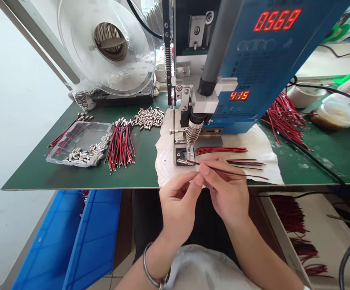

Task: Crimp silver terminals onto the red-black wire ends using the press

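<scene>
My right hand pinches a thin red-and-black wire between thumb and fingers. One end of the wire reaches left to a small silver metal cylinder, which looks like a tiny motor, on a black fixture. Just above that fixture is the tip of the soldering machine's head. Close beside the right fingertips, my left hand has thumb and forefinger pressed together; whatever is between them is hidden. Bundled wires and a few loose wires lie on the white cloth behind the right hand.
The blue soldering machine towers over the table. Leftward are a pile of silver cylinders, a wire bunch and a clear plastic tray. More wires and a cable lie right. Blue bins stand below.
</scene>
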A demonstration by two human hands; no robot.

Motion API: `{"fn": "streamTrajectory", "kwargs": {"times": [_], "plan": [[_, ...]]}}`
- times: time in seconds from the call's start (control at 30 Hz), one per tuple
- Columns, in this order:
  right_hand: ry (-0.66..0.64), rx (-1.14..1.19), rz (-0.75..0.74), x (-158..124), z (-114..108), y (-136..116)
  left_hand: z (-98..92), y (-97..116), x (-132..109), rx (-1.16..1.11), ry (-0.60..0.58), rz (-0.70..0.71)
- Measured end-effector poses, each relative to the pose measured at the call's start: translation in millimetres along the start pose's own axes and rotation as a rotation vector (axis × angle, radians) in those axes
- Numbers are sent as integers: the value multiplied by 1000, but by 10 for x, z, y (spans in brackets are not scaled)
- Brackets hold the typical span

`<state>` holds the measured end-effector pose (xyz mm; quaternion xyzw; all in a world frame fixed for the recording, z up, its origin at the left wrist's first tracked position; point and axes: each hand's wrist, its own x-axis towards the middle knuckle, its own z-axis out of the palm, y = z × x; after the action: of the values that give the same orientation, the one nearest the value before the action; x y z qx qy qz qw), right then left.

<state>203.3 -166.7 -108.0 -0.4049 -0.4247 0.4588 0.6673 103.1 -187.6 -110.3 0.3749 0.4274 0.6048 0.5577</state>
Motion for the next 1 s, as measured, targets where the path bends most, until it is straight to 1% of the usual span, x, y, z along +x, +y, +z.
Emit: {"fn": "streamTrajectory", "kwargs": {"times": [0.13, 0.23, 0.37, 0.47, 0.57, 0.63, 0.73, 0.83, 0.9, 1.0], "plan": [[-40, -14, -84, -82, -9, 22, 36, -1, -26, -125, 18, -49], [-56, -85, -154, -122, -39, 54, 54, 20, -55, -177, 25, -82], [-78, -236, -303, -133, -108, 80, 66, 53, -52, -201, 26, -112], [-110, -292, -349, -133, -172, 85, 74, 77, -34, -189, 4, -96], [-163, -274, -340, -145, -225, 87, 95, 96, -16, -193, 2, -65], [-180, -266, -322, -154, -248, 86, 117, 104, -9, -199, -2, -72], [-172, -269, -314, -156, -263, 87, 157, 113, -12, -209, -16, -95], [-162, -254, -310, -156, -261, 91, 183, 112, -24, -216, -16, -67], [-155, -213, -238, -182, -258, 72, 178, 102, -21, -206, -12, -47], [-238, -178, -26, -286, -259, -40, 136, 76, 15, -162, 62, -16]]}}
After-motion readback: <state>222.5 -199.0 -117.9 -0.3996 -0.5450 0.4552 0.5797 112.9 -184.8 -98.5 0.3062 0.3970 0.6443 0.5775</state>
